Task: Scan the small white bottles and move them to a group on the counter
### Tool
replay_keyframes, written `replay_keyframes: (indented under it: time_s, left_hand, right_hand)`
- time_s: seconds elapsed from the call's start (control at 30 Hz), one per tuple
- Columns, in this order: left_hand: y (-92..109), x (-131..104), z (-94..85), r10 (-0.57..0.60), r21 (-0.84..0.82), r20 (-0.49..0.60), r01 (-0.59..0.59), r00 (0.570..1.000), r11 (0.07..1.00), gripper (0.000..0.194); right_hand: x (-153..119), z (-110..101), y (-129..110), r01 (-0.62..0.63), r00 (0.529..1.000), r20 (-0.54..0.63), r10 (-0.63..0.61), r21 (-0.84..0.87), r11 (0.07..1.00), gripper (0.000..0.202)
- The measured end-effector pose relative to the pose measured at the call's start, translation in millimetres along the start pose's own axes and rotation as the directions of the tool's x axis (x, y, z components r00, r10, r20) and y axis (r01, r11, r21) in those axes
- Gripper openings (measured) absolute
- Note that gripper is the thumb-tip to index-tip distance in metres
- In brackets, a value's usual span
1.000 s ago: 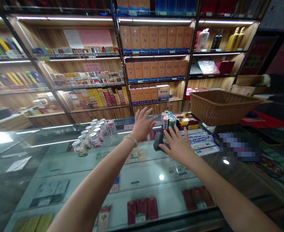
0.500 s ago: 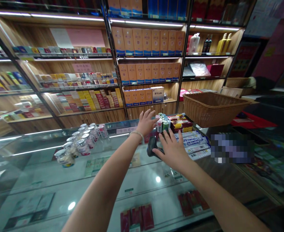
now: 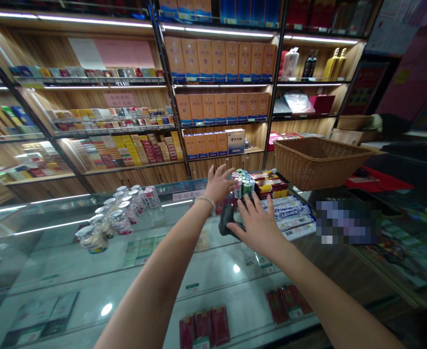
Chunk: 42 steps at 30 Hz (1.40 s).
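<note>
My left hand, with a beaded bracelet at its wrist, reaches over the far edge of the glass counter. Its fingers are spread beside a cluster of small cylindrical tubs with pink and green wrappers. Lower and to the right, my right hand is spread with its palm down, the fingertips just in front of those tubs. A black device like a handheld scanner lies by its thumb, partly covered by it. Whether the fingertips touch the tubs I cannot tell.
Several lidded clear jars stand on the counter at left. To the right are blue-and-white packets, yellow-and-red packs and a wicker basket. Shelves of orange boxes and small packs line the wall behind.
The view has shifted slightly, so the shelves, jars and scanner-like device sit a little further left. Both hands keep nearly the same place and their fingers stay spread.
</note>
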<state>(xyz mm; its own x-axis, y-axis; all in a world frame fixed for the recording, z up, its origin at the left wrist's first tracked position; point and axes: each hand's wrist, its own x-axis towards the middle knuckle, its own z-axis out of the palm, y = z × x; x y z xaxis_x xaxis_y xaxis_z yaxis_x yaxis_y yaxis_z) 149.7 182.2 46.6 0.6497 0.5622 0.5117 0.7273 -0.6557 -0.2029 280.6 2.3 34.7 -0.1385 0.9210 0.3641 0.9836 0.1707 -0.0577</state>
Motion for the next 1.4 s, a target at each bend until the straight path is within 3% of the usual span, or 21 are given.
replay_keyframes:
  time_s: [0.33, 0.77, 1.1, 1.4]
  left_hand:
    - [6.8, 6.0, -5.6, -0.017, -0.063, -0.025, 0.015, 1.0, 0.998, 0.023]
    - [9.3, 4.4, -18.1, -0.116, -0.058, 0.03, 0.117, 0.993, 0.991, 0.016]
    - [-21.8, -36.0, -62.9, -0.159, 0.038, 0.043, 0.157, 0.986, 0.987, 0.014]
    - [-30.6, -87.9, -98.6, -0.209, 0.05, 0.108, 0.204, 0.972, 0.978, 0.007]
  right_hand:
    - [0.7, -0.9, 0.4, -0.006, 1.0, -0.001, 0.006, 0.009, 1.0, 0.082]
    - [0.9, -0.2, 1.0, -0.004, 1.0, 0.002, 0.004, 0.005, 1.0, 0.083]
    - [-0.4, 1.3, -1.7, -0.005, 1.0, 0.004, 0.005, -0.015, 1.0, 0.078]
    - [-0.6, 15.1, -0.2, 0.034, 0.993, -0.11, -0.037, -0.033, 0.999, 0.077]
